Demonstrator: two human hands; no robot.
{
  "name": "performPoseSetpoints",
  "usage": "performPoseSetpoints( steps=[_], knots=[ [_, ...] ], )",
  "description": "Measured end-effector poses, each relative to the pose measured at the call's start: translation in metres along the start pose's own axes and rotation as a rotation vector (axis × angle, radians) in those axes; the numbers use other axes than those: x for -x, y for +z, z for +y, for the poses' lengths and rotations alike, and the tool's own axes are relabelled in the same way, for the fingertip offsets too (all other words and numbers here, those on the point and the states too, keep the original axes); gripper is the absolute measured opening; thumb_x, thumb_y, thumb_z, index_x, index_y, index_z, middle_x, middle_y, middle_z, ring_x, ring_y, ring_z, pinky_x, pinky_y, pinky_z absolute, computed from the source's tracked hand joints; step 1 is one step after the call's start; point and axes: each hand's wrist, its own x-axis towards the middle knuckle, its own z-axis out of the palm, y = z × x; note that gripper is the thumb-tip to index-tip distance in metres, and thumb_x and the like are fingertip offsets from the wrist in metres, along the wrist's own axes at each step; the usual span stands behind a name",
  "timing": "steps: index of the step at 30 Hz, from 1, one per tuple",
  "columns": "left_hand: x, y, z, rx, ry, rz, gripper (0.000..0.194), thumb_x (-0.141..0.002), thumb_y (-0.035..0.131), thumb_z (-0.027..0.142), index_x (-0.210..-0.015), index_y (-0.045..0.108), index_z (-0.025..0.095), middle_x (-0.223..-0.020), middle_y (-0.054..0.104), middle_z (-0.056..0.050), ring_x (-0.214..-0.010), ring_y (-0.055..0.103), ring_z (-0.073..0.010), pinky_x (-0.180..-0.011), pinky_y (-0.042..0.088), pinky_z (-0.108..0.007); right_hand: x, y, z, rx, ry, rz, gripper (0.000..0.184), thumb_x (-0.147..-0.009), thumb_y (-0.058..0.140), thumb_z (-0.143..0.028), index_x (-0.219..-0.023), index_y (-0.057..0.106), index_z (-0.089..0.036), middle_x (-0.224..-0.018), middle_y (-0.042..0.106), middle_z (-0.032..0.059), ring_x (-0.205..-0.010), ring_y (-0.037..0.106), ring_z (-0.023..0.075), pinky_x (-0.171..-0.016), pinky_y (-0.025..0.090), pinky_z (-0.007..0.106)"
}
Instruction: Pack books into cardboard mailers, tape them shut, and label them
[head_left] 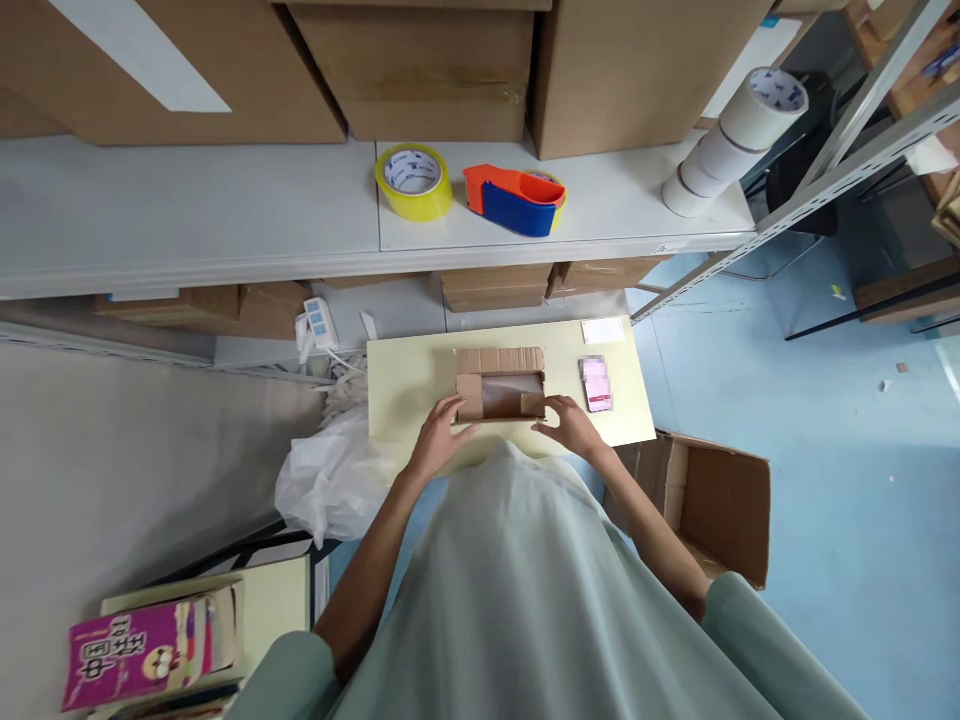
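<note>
A small brown cardboard box [499, 358] stands on the pale yellow tabletop [412, 370], its top open and a flap raised along the far side. Inside it I see a brown, slightly shiny surface; what that is I cannot make out. My left hand [442, 437] holds the box at its near left corner, fingers on the side and thumb towards the front. At the near right corner my right hand [571, 428] grips it in the same way. Right of the box lies a phone [597, 384] with a pinkish, blurred screen.
On the shelf [300, 215] ahead are a yellow tape roll [412, 182], a red and blue tape dispenser [514, 200] and stacked white rolls [731, 145], with large cartons behind. A power strip [320, 322] and white plastic bag [330, 480] are left; an open carton [712, 500] stands right.
</note>
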Motion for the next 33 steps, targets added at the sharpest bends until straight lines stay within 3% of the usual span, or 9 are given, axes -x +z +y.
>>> performPoseSetpoints(
  steps=[3, 6, 10, 13, 18, 21, 25, 29, 33],
  knots=[
    [-0.013, 0.007, -0.006, 0.032, -0.13, 0.114, 0.056, -0.096, 0.075, 0.04, -0.147, 0.059, 0.026, -0.147, 0.061, -0.015, -0.126, 0.07, -0.0316, -0.11, 0.058, -0.047, -0.018, 0.008, 0.011, 0.027, 0.121, 0.123, 0.029, -0.098, 0.069, -0.025, -0.127, 0.071, -0.021, -0.123, 0.073, 0.0139, -0.12, 0.067, 0.0317, -0.101, 0.06, 0.047],
    [-0.032, 0.019, -0.013, 0.099, -0.284, 0.17, 0.075, -0.087, 0.082, 0.031, -0.154, 0.051, 0.022, -0.149, 0.058, -0.019, -0.118, 0.073, -0.0314, -0.107, 0.059, -0.05, -0.043, 0.016, 0.022, 0.026, 0.229, 0.175, 0.044, -0.091, 0.07, -0.02, -0.135, 0.066, -0.018, -0.129, 0.071, 0.0181, -0.125, 0.066, 0.0354, -0.107, 0.057, 0.053],
    [-0.063, 0.029, -0.015, 0.337, -0.378, 0.213, 0.103, -0.074, 0.087, 0.02, -0.164, 0.037, 0.026, -0.159, 0.053, -0.021, -0.138, 0.063, -0.0346, -0.116, 0.053, -0.053, -0.077, 0.021, 0.028, -0.264, 0.243, 0.208, 0.076, -0.085, 0.075, -0.029, -0.156, 0.051, -0.018, -0.149, 0.064, 0.021, -0.136, 0.063, 0.0364, -0.114, 0.054, 0.055],
    [-0.081, 0.026, -0.007, 0.42, -0.358, 0.245, 0.106, -0.073, 0.086, 0.016, -0.166, 0.035, 0.025, -0.161, 0.052, -0.021, -0.149, 0.055, -0.0355, -0.122, 0.047, -0.054, -0.09, 0.018, 0.022, -0.49, 0.202, 0.269, 0.082, -0.09, 0.072, -0.046, -0.163, 0.043, -0.02, -0.147, 0.068, 0.0176, -0.136, 0.065, 0.0334, -0.115, 0.054, 0.054],
    [-0.068, 0.007, 0.004, 0.33, -0.181, 0.264, 0.078, -0.082, 0.085, 0.031, -0.153, 0.055, 0.025, -0.144, 0.065, -0.014, -0.142, 0.06, -0.0323, -0.121, 0.049, -0.051, -0.07, 0.008, 0.011, -0.452, 0.098, 0.303, 0.053, -0.095, 0.068, -0.063, -0.13, 0.071, -0.023, -0.129, 0.076, 0.013, -0.128, 0.069, 0.031, -0.117, 0.052, 0.051],
    [-0.041, 0.003, 0.002, 0.2, -0.106, 0.248, 0.041, -0.09, 0.079, 0.043, -0.127, 0.074, 0.025, -0.138, 0.067, -0.013, -0.14, 0.061, -0.0315, -0.117, 0.054, -0.049, -0.044, 0.012, 0.015, -0.337, 0.071, 0.276, 0.04, -0.095, 0.07, -0.061, -0.109, 0.076, -0.023, -0.145, 0.069, 0.0163, -0.14, 0.062, 0.0333, -0.121, 0.049, 0.053],
    [-0.016, 0.016, 0.002, 0.229, -0.194, 0.264, 0.033, -0.099, 0.068, 0.044, -0.124, 0.073, 0.022, -0.138, 0.068, -0.014, -0.119, 0.073, -0.0253, -0.098, 0.066, -0.041, -0.02, 0.027, 0.018, -0.383, 0.175, 0.206, 0.042, -0.095, 0.07, -0.054, -0.122, 0.074, -0.021, -0.156, 0.061, 0.0197, -0.131, 0.07, 0.0321, -0.107, 0.061, 0.05],
    [-0.014, 0.028, 0.012, 0.213, -0.29, 0.347, 0.037, -0.101, 0.068, 0.041, -0.133, 0.068, 0.023, -0.126, 0.077, -0.012, -0.101, 0.078, -0.0227, -0.094, 0.067, -0.041, -0.016, 0.031, 0.008, -0.475, 0.227, 0.211, 0.044, -0.101, 0.062, -0.051, -0.136, 0.068, -0.024, -0.134, 0.077, 0.0141, -0.118, 0.079, 0.0286, -0.094, 0.068, 0.044],
    [-0.018, 0.029, 0.023, 0.152, -0.279, 0.375, 0.031, -0.103, 0.065, 0.039, -0.129, 0.073, 0.023, -0.123, 0.078, -0.012, -0.096, 0.079, -0.0235, -0.09, 0.066, -0.04, -0.02, 0.024, 0.001, -0.356, 0.259, 0.278, 0.037, -0.104, 0.06, -0.051, -0.128, 0.07, -0.026, -0.118, 0.083, 0.0109, -0.114, 0.081, 0.031, -0.091, 0.068, 0.044]
  ],
)
